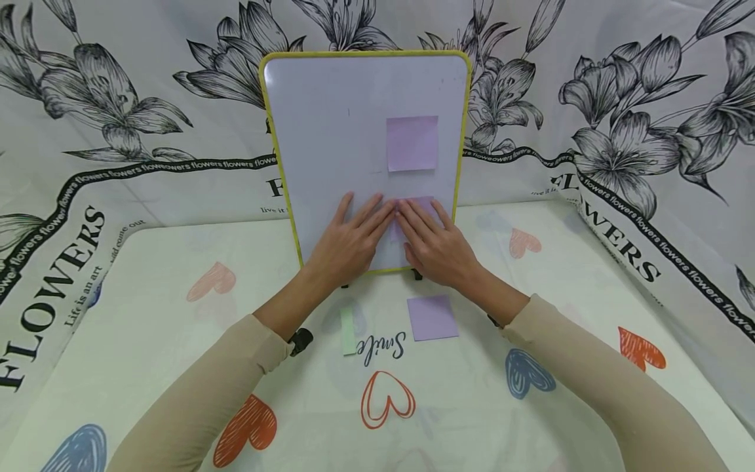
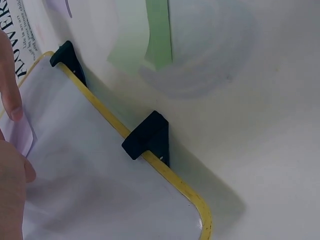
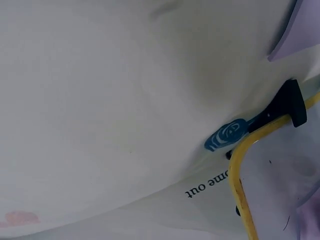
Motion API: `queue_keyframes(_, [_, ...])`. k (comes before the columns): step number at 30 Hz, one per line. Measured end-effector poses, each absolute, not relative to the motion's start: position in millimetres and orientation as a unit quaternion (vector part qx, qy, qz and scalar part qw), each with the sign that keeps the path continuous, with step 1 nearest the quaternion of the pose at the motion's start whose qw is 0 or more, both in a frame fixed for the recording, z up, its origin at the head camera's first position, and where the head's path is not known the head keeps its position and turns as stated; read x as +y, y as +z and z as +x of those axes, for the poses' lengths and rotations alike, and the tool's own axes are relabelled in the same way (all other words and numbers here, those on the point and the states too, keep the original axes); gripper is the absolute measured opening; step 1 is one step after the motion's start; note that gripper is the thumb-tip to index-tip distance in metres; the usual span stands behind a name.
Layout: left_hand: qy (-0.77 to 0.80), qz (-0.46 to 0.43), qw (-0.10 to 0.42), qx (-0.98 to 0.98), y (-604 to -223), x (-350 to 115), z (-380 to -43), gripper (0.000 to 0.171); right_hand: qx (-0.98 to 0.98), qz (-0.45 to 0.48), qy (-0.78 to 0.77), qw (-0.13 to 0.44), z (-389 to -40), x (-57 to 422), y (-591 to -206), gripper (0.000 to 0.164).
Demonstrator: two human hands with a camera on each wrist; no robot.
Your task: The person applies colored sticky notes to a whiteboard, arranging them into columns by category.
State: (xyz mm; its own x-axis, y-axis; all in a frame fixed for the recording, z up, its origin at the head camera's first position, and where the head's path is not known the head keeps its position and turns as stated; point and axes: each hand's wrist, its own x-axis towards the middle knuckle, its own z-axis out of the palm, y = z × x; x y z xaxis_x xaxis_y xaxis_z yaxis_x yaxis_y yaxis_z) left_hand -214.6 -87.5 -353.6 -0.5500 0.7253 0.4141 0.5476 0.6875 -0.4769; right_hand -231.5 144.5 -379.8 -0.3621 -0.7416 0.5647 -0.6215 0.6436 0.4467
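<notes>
A whiteboard (image 1: 330, 157) with a yellow frame stands propped up on the table. Low on its right side, a purple sticky note (image 1: 397, 232) lies flat on the surface, mostly covered by both hands. My left hand (image 1: 352, 241) presses its left and upper part with straight fingertips. From the other side, the straight fingers of my right hand (image 1: 435, 244) rest on the same note, fingertips meeting the left ones. The note's edge (image 2: 22, 135) also shows beside the fingers in the left wrist view. Higher up, another purple sticky note (image 1: 412, 143) is stuck on the board.
A purple sticky-note pad (image 1: 432, 318) and a pale green paper strip (image 1: 348, 332) lie on the table before the board. Black feet (image 2: 150, 135) clip onto the board's lower edge. A flower-printed cloth (image 1: 135, 98) hangs behind; printed hearts mark the tablecloth (image 1: 307, 406).
</notes>
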Motion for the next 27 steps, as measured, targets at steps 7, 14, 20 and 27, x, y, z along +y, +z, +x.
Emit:
queue_keyframes(7, [0.149,-0.369,0.298,-0.868,-353.2,-86.9,-215.2,0.056,-0.818,0.403,-0.089,0.400,-234.8,154.4,-378.3,0.056])
queue_keyframes(14, [0.143,-0.370,0.295,-0.869,-354.3,-86.8,-215.5,0.055,-0.821,0.398,-0.070,0.403,-237.0,170.8,-379.7,0.052])
queue_keyframes(20, [0.144,-0.365,0.294,-0.872,-354.9,-85.0,-214.4,0.057,-0.821,0.407,-0.042,0.398,-239.0,174.7,-382.3,0.052])
queue_keyframes(27, [0.160,-0.360,0.291,-0.872,-356.8,-80.0,-213.9,0.060,-0.828,0.406,-0.036,0.385,-238.7,175.9,-384.6,0.055])
